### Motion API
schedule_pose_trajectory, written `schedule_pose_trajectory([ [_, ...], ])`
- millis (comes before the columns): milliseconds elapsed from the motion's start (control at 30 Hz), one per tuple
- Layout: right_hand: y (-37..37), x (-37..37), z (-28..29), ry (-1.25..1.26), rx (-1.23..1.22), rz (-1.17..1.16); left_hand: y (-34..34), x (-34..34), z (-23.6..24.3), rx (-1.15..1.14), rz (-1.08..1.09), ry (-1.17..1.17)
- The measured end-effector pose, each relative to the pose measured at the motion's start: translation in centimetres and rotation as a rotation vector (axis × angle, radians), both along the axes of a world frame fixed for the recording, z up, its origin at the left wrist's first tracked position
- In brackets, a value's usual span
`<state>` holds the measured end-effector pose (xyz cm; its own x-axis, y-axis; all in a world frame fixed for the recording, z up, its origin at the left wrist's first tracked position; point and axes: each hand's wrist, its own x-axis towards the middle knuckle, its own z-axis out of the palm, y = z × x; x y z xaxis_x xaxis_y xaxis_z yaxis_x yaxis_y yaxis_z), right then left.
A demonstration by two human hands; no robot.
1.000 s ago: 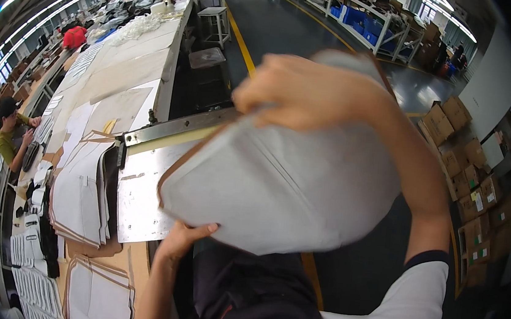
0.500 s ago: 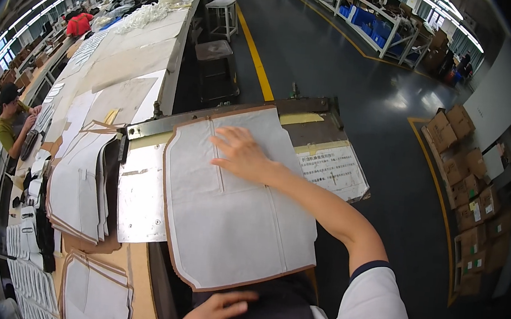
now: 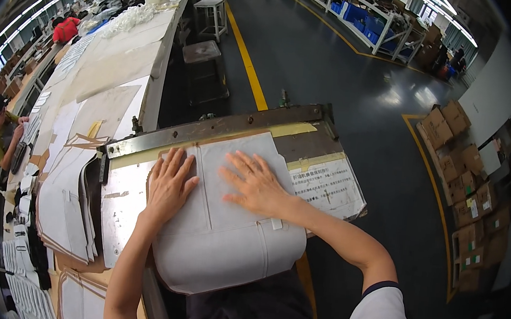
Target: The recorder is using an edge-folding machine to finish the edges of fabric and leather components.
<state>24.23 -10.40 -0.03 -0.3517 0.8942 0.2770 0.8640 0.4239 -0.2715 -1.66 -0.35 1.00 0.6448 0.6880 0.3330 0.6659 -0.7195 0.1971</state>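
A white panel with brown edging (image 3: 233, 234) lies over the metal bed of a machine, its near part curving down toward my body. My left hand (image 3: 172, 179) rests palm down on the panel's upper left, fingers stretched toward the machine's long metal bar (image 3: 222, 119). To the right, my right hand (image 3: 254, 181) lies on the panel with fingers spread, slightly blurred. Narrow raised strips run along the panel. Its far edge sits close to the bar; whether it reaches beneath it I cannot tell.
A stack of similar panels (image 3: 67, 203) stands left of the machine, with more panels (image 3: 79, 299) nearer me. A long worktable (image 3: 124, 54) stretches away, a co-worker (image 3: 3, 129) at its left side. Stools (image 3: 204, 56) stand beyond the machine; cardboard boxes (image 3: 452, 160) are piled at right.
My left hand has come up from below the panel onto its upper left. My right hand has spread out further right. The panel has shifted nearer me, and its near part now curves down.
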Motion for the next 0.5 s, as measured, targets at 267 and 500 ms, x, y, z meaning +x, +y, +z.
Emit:
schedule_pose_trajectory([
  [267,2.6,1.9,-1.0,-0.068,0.050,-0.043,0.5,0.7,0.3,-0.040,-0.001,0.092],
  [500,5.9,0.4,-0.8,-0.009,0.139,0.003,2.9,-0.8,0.2,-0.030,0.047,0.088],
])
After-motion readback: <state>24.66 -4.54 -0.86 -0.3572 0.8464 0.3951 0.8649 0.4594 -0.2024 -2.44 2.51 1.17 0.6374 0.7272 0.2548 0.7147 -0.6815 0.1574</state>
